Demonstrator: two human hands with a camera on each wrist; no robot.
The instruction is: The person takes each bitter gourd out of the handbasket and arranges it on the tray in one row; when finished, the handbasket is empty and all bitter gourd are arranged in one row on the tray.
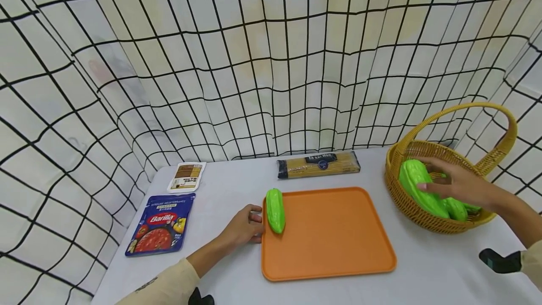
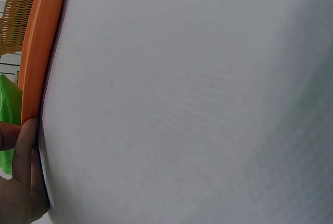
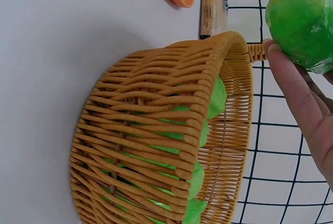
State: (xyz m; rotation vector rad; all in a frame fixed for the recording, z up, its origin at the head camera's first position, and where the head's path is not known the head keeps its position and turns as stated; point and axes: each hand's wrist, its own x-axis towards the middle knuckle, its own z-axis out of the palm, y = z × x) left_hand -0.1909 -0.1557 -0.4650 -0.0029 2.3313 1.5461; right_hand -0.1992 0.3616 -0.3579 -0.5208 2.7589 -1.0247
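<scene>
At the basket, my right hand (image 1: 461,183) grips a long, bumpy green vegetable (image 1: 418,185), resembling a bitter melon. Clear wrap shows on this vegetable (image 3: 299,21) in the right wrist view, where it is above the basket's rim. More green vegetables (image 1: 456,208) lie inside the wicker basket (image 1: 395,187). My left hand (image 1: 240,226) is at the left edge of an orange tray (image 1: 330,234), its fingers curled at the rim. The left wrist view shows fingers (image 2: 25,146) against the tray's side (image 2: 39,52). One green vegetable (image 1: 275,211) lies along the tray's left side.
A pack of spaghetti (image 1: 319,164) lies behind the tray. At the left are a blue Barilla pouch (image 1: 162,224) and a smaller white-and-brown packet (image 1: 187,177). The basket's tall handle (image 1: 459,107) arches above it. Black netting over white cloth (image 1: 271,74) borders the table.
</scene>
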